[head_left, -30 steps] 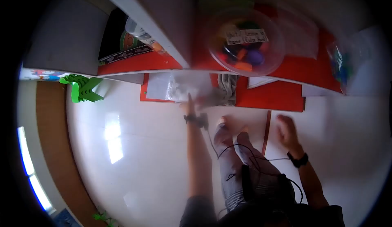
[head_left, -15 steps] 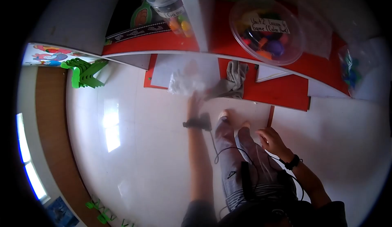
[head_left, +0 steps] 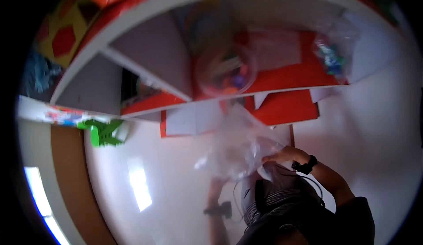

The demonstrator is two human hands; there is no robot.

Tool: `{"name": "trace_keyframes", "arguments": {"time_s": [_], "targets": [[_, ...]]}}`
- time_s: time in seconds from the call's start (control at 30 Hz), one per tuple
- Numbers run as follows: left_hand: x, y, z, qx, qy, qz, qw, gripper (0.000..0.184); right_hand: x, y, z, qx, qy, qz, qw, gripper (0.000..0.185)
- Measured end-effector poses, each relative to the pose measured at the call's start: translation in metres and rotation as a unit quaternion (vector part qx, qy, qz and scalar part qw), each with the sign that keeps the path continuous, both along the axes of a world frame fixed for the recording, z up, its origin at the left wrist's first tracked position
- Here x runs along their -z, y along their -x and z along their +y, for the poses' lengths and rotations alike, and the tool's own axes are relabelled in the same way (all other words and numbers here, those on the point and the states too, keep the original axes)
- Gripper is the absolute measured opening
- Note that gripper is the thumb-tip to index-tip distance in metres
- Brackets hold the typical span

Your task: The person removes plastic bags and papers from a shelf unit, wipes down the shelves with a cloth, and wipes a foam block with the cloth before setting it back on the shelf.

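A clear plastic bag (head_left: 235,146), blurred by motion, hangs in front of my body between both hands. My right hand (head_left: 278,155) is closed on the bag's right side, with fingers partly behind the film. Below the bag's lower left edge is my left hand (head_left: 217,187), blurred, its fingers hidden by the plastic. What the bag holds, if anything, cannot be made out.
The red and white shelf (head_left: 264,86) spans the view ahead. It bears a round tub (head_left: 225,71) of colored pieces and a bag (head_left: 331,58) of blue-green items. Papers (head_left: 181,119) lie on the bottom shelf. Green stacked pieces (head_left: 103,132) stand at the left.
The clear bag has come off the bottom shelf, toward my body. My left hand has drawn back with it, and my right hand has closed on it. The view has shifted, showing the shelf's top.
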State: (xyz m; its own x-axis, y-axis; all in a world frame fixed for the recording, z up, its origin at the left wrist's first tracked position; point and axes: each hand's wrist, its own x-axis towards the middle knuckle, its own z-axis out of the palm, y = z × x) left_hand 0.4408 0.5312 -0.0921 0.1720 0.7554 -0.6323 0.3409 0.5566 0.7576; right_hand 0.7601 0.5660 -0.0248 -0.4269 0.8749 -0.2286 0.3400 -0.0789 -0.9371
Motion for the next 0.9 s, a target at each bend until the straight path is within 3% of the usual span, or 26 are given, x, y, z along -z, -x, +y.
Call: {"name": "trace_keyframes", "arguments": {"time_s": [0.03,0.07,0.17,0.27,0.33,0.4,0.47,0.5,0.57,0.63,0.67,0.77,0.8,0.87,0.9], "targets": [[-0.016,-0.006,0.0,0.017,0.007,-0.062,0.998,0.035,-0.018,-0.009,-0.001,-0.033,0.012,0.002,0.999,0.055],[-0.024,-0.007,0.001,0.059,0.019,-0.048,0.997,0.039,-0.015,-0.02,-0.004,-0.076,-0.016,0.007,0.997,0.052],[-0.057,-0.042,0.021,0.139,-0.017,-0.069,0.988,0.046,-0.053,-0.046,-0.014,-0.035,0.001,0.031,0.999,0.049],[-0.071,-0.084,0.047,0.219,-0.094,-0.054,0.97,0.048,-0.063,-0.063,-0.034,0.072,0.102,-0.141,0.982,0.046],[-0.085,-0.119,0.061,0.263,-0.156,-0.035,0.951,0.048,-0.089,-0.061,-0.055,0.199,-0.143,-0.016,0.969,0.043],[-0.117,-0.159,0.073,0.289,-0.227,-0.033,0.929,0.046,-0.105,-0.063,-0.066,0.265,-0.272,0.016,0.925,0.042],[-0.146,-0.189,0.073,0.268,-0.172,-0.078,0.945,0.045,-0.111,-0.067,-0.074,0.287,-0.28,-0.043,0.915,0.044],[-0.154,-0.199,0.073,0.257,-0.142,-0.1,0.951,0.045,-0.111,-0.067,-0.079,0.236,-0.316,-0.157,0.905,0.051],[-0.147,-0.209,0.074,0.324,-0.2,-0.079,0.921,0.043,-0.109,-0.068,-0.084,0.125,-0.369,-0.377,0.84,0.067],[-0.126,-0.218,0.068,0.344,-0.237,-0.104,0.903,0.041,-0.098,-0.062,-0.093,0.154,-0.341,-0.35,0.859,0.07],[-0.127,-0.221,0.067,0.335,-0.13,-0.115,0.926,0.039,-0.096,-0.061,-0.096,0.179,-0.335,-0.343,0.859,0.07],[-0.122,-0.233,0.059,0.194,-0.039,-0.436,0.878,0.043,-0.102,-0.064,-0.099,0.183,-0.308,-0.37,0.857,0.072],[-0.131,-0.239,0.059,0.219,-0.076,-0.375,0.898,0.044,-0.106,-0.065,-0.099,0.174,-0.296,-0.386,0.857,0.073],[-0.158,-0.251,0.06,0.262,-0.151,-0.246,0.921,0.047,-0.112,-0.064,-0.097,0.174,-0.286,-0.304,0.892,0.068],[-0.149,-0.25,0.067,0.262,-0.142,-0.247,0.922,0.047,-0.116,-0.065,-0.095,0.173,-0.282,-0.263,0.906,0.066]]}}
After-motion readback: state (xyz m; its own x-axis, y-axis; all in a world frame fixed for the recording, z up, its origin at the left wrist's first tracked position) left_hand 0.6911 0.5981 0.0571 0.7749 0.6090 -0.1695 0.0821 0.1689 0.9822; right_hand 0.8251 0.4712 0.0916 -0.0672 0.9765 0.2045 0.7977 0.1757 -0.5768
